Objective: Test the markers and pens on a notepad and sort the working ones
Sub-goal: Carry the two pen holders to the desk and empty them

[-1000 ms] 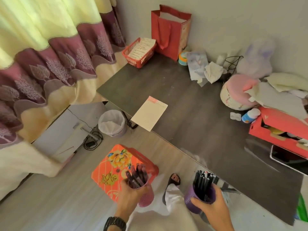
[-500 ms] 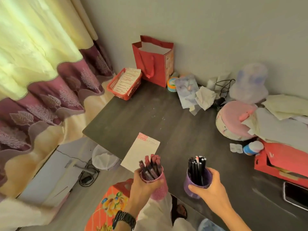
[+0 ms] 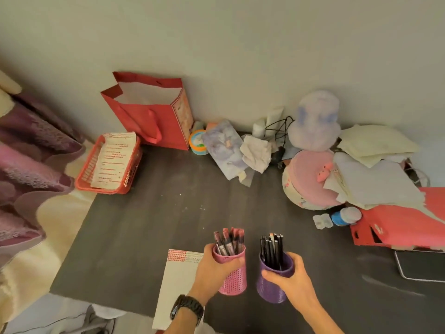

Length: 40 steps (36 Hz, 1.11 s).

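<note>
Left hand [image 3: 212, 268]: fingers wrapped round pink mesh pen cup [image 3: 232, 273]
Right hand [image 3: 292, 279]: clasps purple mesh pen cup [image 3: 273, 283]
Advice: set both upright beside white paper notepad [image 3: 179, 285]; avoid tipping

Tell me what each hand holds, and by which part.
Left hand grips the pink cup round its upper wall, just under the rim. Right hand grips the purple cup the same way.
</note>
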Motion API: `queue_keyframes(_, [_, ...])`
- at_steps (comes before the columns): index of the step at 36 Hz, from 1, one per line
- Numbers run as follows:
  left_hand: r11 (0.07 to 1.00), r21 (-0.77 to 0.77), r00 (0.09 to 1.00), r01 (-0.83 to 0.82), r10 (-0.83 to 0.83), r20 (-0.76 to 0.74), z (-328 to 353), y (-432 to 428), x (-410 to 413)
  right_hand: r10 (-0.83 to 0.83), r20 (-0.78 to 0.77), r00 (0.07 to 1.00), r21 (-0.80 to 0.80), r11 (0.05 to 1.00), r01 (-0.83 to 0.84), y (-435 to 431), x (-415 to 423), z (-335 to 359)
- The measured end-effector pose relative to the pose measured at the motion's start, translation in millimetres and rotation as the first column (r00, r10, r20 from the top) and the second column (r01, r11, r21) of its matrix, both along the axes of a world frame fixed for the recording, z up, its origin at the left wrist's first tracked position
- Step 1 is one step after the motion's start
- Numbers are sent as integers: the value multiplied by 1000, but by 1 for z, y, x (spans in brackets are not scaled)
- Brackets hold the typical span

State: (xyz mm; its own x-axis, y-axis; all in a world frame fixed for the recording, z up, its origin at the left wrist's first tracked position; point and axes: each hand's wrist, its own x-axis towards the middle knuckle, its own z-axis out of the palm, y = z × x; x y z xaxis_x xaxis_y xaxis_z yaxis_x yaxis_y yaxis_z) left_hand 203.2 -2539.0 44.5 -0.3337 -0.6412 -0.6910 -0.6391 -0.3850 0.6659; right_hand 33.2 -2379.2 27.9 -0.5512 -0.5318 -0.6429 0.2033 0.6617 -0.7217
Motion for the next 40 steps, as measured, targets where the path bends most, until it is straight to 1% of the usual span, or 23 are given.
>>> queue_keyframes(5, [996, 62, 997, 67, -69, 35, -23, -39, -12, -28, -8, 1000, 60, 998, 29, -39, -7, -12])
queue_keyframes(9, [985, 83, 985, 152, -158, 74, -41, -65, -24, -52, 24, 998, 87, 995, 50, -70, -14, -20])
queue_keyframes(12, [979, 93, 976, 184, -193, 100, -50, -77, -34, -87, 66, 994, 119, 990, 78, -89, -19, -24])
queue_keyframes(19, [965, 91, 951, 248, -260, 165, -61, -95, -45, -37, 123, 992, 204, 979, 11, -118, -24, -30])
queue_keyframes(24, [958, 139, 931, 252, -279, 235, -61, -103, -49, -45, 167, 985, 249, 969, 2, -129, -26, -38])
queue_keyframes(30, [943, 222, 920, 247, -300, 252, -53, -112, -59, -92, 293, 952, 333, 943, -11, -140, -34, -30])
queue_keyframes(36, [872, 317, 842, 373, -462, 279, -49, -112, -47, -62, 379, 923, 365, 927, -88, -122, -31, -26])
queue_keyframes(40, [853, 344, 828, 393, -491, 270, -48, -100, -34, -51, 415, 909, 357, 927, -111, -104, -21, -28])
